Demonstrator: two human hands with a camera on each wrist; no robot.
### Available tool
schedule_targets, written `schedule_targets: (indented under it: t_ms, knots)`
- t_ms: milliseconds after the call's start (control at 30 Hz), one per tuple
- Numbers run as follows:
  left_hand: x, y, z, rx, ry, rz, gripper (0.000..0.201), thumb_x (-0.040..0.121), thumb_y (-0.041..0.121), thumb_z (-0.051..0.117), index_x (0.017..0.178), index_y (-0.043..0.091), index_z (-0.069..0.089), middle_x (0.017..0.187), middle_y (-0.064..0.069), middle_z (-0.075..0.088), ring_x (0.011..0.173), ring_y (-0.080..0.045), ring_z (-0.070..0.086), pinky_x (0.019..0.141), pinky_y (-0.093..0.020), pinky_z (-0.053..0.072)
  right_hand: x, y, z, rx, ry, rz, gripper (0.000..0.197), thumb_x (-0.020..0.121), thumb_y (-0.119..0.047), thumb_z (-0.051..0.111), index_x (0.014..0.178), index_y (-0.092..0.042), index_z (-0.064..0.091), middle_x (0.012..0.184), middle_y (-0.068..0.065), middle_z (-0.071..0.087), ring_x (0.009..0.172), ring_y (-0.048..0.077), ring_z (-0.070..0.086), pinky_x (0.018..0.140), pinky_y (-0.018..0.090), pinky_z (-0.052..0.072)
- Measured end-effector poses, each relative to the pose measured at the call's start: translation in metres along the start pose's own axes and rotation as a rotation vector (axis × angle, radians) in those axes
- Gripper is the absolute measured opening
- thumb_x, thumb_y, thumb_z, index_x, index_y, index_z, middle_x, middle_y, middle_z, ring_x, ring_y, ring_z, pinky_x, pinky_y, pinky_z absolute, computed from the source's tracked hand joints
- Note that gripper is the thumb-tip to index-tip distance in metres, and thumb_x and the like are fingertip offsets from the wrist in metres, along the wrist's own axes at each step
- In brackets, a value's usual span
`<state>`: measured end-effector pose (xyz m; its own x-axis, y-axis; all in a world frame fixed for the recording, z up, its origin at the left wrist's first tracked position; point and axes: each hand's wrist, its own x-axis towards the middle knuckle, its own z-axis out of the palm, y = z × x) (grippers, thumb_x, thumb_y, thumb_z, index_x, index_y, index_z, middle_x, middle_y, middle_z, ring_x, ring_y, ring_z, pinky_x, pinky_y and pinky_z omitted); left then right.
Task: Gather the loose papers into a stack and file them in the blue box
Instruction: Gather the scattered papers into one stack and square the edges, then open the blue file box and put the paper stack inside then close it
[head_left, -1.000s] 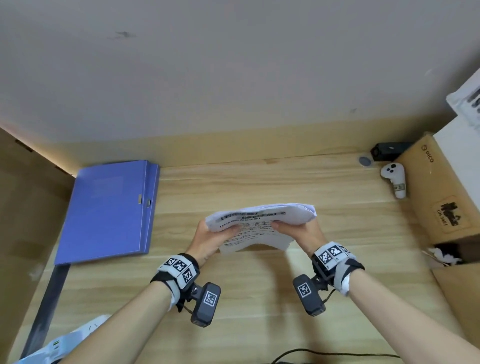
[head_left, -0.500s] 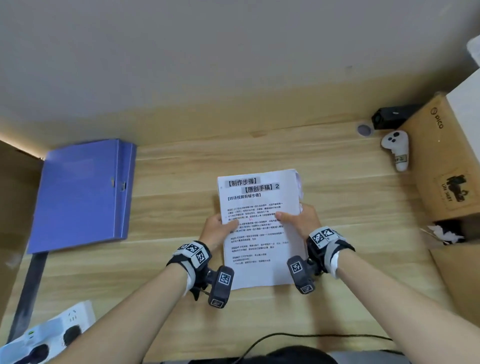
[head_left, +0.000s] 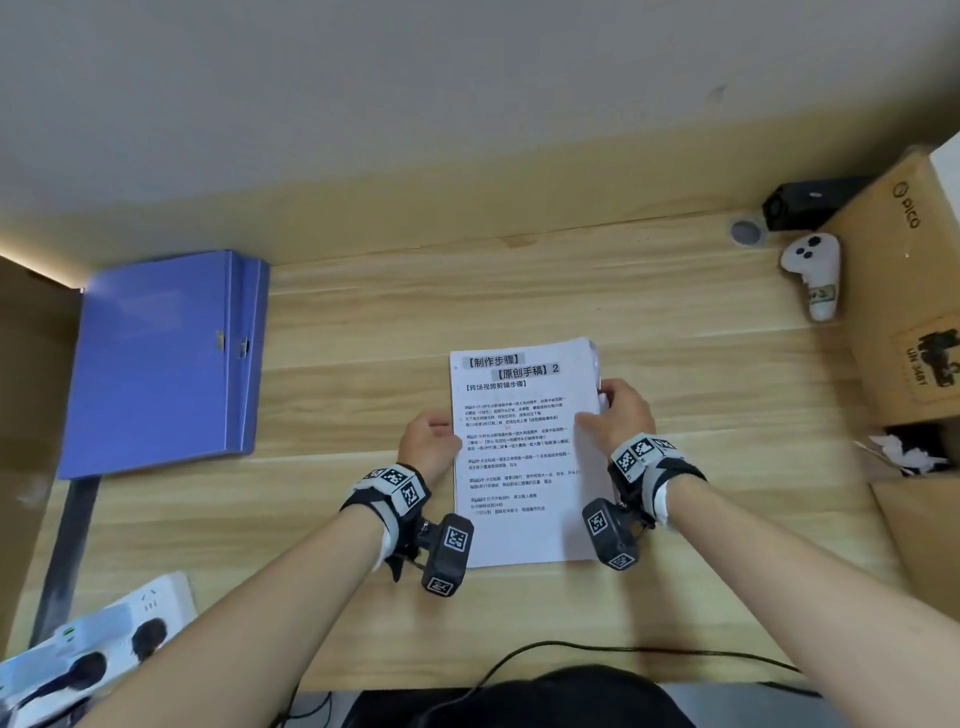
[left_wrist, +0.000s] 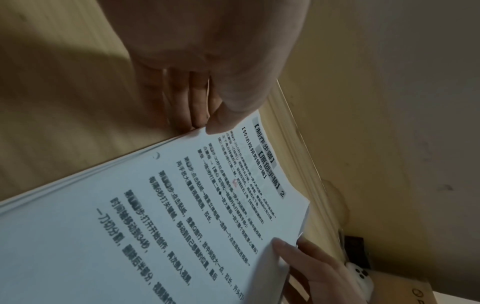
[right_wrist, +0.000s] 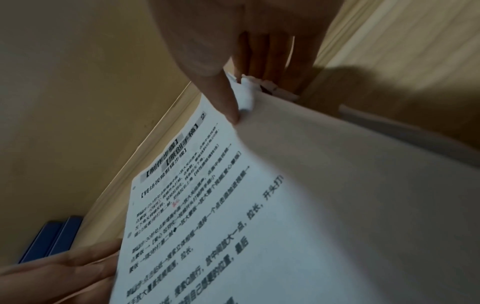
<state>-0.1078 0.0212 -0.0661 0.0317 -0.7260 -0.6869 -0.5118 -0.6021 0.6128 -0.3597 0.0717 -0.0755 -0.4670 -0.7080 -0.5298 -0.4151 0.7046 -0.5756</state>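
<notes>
1. Head view: the stack of papers (head_left: 522, 452) lies printed side up on the wooden desk (head_left: 675, 364), between the two hands. The left hand (head_left: 427, 441) sits at the stack's left edge, thumb at the margin; how far its fingers reach under cannot be told here. The right hand (head_left: 618, 410) holds the right edge, thumb on the top sheet and fingers curled round the side, where the sheet edges look uneven. The blue box (head_left: 166, 358) lies flat and closed, well to the left of the left hand and apart from the papers. A white controller (head_left: 813, 275) and a cardboard box (head_left: 904, 291) stand far to the right of the right hand; a white power strip (head_left: 98, 644) lies near the left forearm.

2. Left wrist view: the left hand (left_wrist: 207, 86) pinches the stack of papers (left_wrist: 161, 226) at its edge, thumb tip on the top sheet and fingers straight beneath against the desk. Across the page, the right hand (left_wrist: 311, 265) grips the opposite edge.

3. Right wrist view: the right hand (right_wrist: 246, 47) pinches the stack of papers (right_wrist: 259, 205), thumb pressing the top sheet, fingers behind some crumpled sheet edges. The left hand (right_wrist: 78, 267) holds the far edge, with the blue box (right_wrist: 49, 238) beyond it.
</notes>
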Motion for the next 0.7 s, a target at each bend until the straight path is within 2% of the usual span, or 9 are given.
schedule_targets:
  t_ms: [100, 133, 200, 300, 333, 400, 500, 600, 700]
  knots:
    - [0.004, -0.002, -0.010, 0.033, 0.014, 0.013, 0.040, 0.086, -0.001, 0.063, 0.124, 0.007, 0.057, 0.115, -0.009, 0.064, 0.105, -0.026, 0.062, 0.089, -0.034, 0.051, -0.001, -0.001, 0.000, -0.010, 0.091, -0.032, 0.041, 0.063, -0.016, 0.060, 0.104, -0.018, 0.059, 0.105, 0.006, 0.060, 0.093, 0.026, 0.058, 0.080, 0.032, 0.050]
    - [0.006, -0.002, -0.015, 0.038, 0.019, 0.028, 0.041, 0.087, 0.000, 0.063, 0.126, 0.007, 0.056, 0.117, -0.009, 0.064, 0.104, -0.025, 0.061, 0.085, -0.031, 0.049, -0.002, -0.003, -0.001, -0.025, 0.128, -0.045, 0.043, 0.063, -0.014, 0.060, 0.106, -0.017, 0.058, 0.107, 0.008, 0.057, 0.098, 0.028, 0.055, 0.084, 0.033, 0.048]
    - [0.009, 0.002, -0.028, 0.028, 0.038, 0.046, 0.041, 0.088, 0.000, 0.060, 0.128, 0.008, 0.055, 0.120, -0.008, 0.064, 0.099, -0.021, 0.060, 0.079, -0.028, 0.047, -0.007, -0.013, -0.002, -0.056, 0.188, -0.066, 0.057, 0.070, -0.005, 0.063, 0.125, -0.009, 0.052, 0.127, 0.013, 0.050, 0.119, 0.031, 0.045, 0.101, 0.036, 0.038]
    - [0.016, 0.012, -0.056, 0.014, 0.097, 0.093, 0.040, 0.088, 0.003, 0.057, 0.126, 0.013, 0.056, 0.118, -0.003, 0.064, 0.087, -0.015, 0.060, 0.069, -0.022, 0.048, -0.013, -0.039, 0.001, -0.020, 0.243, -0.153, 0.063, 0.075, -0.001, 0.061, 0.135, -0.006, 0.044, 0.139, 0.013, 0.042, 0.131, 0.031, 0.035, 0.109, 0.034, 0.030]
    - [0.018, 0.017, -0.067, 0.005, 0.125, 0.114, 0.039, 0.087, 0.003, 0.057, 0.124, 0.015, 0.057, 0.117, -0.002, 0.064, 0.085, -0.015, 0.060, 0.069, -0.023, 0.048, -0.015, -0.049, 0.005, 0.001, 0.236, -0.185, 0.062, 0.078, -0.003, 0.059, 0.138, -0.007, 0.042, 0.141, 0.011, 0.042, 0.134, 0.029, 0.034, 0.110, 0.032, 0.028]
    - [0.024, 0.023, -0.093, -0.031, 0.177, 0.151, 0.040, 0.085, 0.002, 0.057, 0.122, 0.016, 0.058, 0.118, -0.002, 0.064, 0.093, -0.018, 0.061, 0.078, -0.029, 0.051, -0.020, -0.075, 0.018, 0.040, 0.186, -0.228, 0.058, 0.086, -0.010, 0.056, 0.141, -0.010, 0.040, 0.146, 0.007, 0.041, 0.137, 0.024, 0.035, 0.110, 0.031, 0.029]
    - [0.033, 0.030, -0.142, 0.004, 0.242, 0.230, 0.042, 0.085, 0.008, 0.058, 0.126, 0.018, 0.057, 0.120, 0.002, 0.062, 0.106, -0.019, 0.060, 0.092, -0.035, 0.051, -0.028, -0.118, 0.049, 0.099, 0.099, -0.289, 0.050, 0.091, -0.021, 0.056, 0.139, -0.016, 0.046, 0.144, 0.000, 0.046, 0.133, 0.018, 0.044, 0.108, 0.034, 0.038]
    - [0.041, 0.030, -0.198, 0.018, 0.298, 0.283, 0.039, 0.088, 0.014, 0.056, 0.127, 0.020, 0.055, 0.122, 0.003, 0.059, 0.108, -0.017, 0.059, 0.094, -0.036, 0.050, -0.034, -0.163, 0.091, 0.131, 0.031, -0.336, 0.041, 0.088, -0.021, 0.057, 0.129, -0.019, 0.055, 0.133, -0.002, 0.053, 0.117, 0.014, 0.054, 0.100, 0.043, 0.048]
    - [0.049, 0.025, -0.252, 0.039, 0.342, 0.297, 0.039, 0.089, 0.016, 0.056, 0.128, 0.019, 0.054, 0.127, -0.001, 0.058, 0.111, -0.019, 0.057, 0.095, -0.037, 0.048, -0.038, -0.207, 0.136, 0.166, -0.046, -0.324, 0.037, 0.086, -0.021, 0.057, 0.123, -0.022, 0.058, 0.124, -0.004, 0.060, 0.108, 0.014, 0.060, 0.097, 0.042, 0.051]
